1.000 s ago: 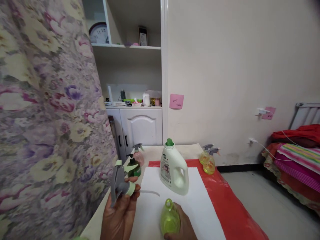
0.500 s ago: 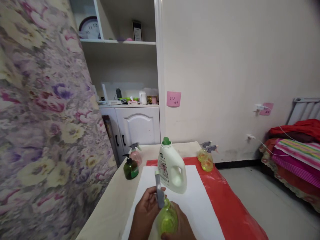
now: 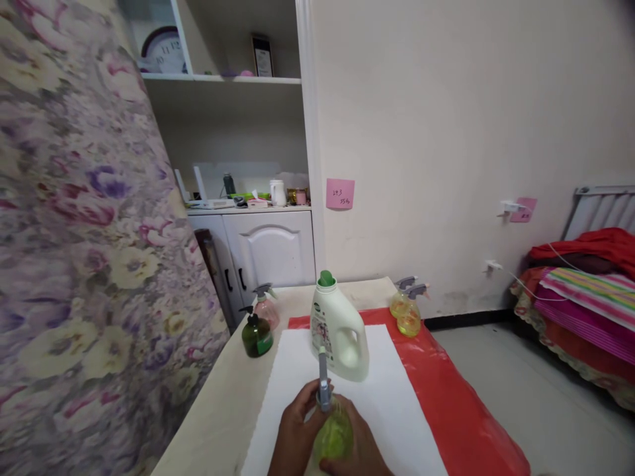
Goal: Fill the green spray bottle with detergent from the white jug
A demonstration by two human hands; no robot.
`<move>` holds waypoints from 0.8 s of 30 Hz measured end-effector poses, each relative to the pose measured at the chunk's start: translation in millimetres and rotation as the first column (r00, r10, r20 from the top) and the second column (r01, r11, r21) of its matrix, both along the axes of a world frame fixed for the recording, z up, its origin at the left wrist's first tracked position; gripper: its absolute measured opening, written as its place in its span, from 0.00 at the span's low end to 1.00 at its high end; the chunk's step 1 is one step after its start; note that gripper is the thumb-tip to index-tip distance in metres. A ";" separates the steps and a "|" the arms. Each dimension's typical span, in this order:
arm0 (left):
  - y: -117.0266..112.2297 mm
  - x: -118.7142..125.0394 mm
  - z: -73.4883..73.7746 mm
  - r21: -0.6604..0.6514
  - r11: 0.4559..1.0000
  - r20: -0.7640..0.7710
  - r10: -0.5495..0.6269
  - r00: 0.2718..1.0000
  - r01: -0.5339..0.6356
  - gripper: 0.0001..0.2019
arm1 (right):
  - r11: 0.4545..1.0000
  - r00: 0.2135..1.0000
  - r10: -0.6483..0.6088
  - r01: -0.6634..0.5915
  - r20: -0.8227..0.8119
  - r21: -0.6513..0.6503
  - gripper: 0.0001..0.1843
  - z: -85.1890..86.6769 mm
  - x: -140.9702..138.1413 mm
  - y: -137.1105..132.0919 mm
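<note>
My right hand [image 3: 364,443] is wrapped round the body of a clear spray bottle [image 3: 336,433] with yellow-green liquid. My left hand [image 3: 299,423] has its fingers closed round the grey spray head [image 3: 324,387] at the bottle's neck. The spray head's nozzle points away from me; whether its threads are engaged I cannot tell. Just beyond my hands, a large pale green jug [image 3: 342,337] with a handle and a green piece in its mouth stands upright on a white sheet [image 3: 387,403].
At the table's left stand a dark green pump bottle [image 3: 256,337] and a pink spray bottle [image 3: 265,307]. Two yellow spray bottles [image 3: 409,320] stand at the far right on a red cover [image 3: 446,390]. A floral curtain [image 3: 99,264] hangs on the left.
The spray head has moved right and now sits over the bottle's neck, where before it was tilted at the neck's left side. My left hand moved right with it. The view shifted slightly.
</note>
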State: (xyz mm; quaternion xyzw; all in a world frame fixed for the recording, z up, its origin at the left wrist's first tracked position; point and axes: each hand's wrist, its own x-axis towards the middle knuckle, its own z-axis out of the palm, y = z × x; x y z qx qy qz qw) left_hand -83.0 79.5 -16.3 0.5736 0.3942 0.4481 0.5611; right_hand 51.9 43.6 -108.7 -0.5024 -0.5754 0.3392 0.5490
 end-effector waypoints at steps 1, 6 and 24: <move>1.3 -0.8 0.6 -0.010 1.000 0.018 0.005 1.000 -0.005 0.18 | 1.000 1.000 -0.002 0.002 0.013 -0.027 0.48 4.9 -0.4 -1.3; -0.1 -8.0 12.1 -0.061 0.998 0.134 0.023 0.991 -0.015 0.20 | 0.988 0.995 -0.027 0.040 0.094 -0.148 0.43 38.4 -3.1 -14.0; -16.8 -4.3 18.6 -0.212 0.977 0.384 0.117 0.916 -0.035 0.16 | 0.975 0.974 -0.223 0.222 -0.034 -0.014 0.45 -10.7 -15.3 -21.7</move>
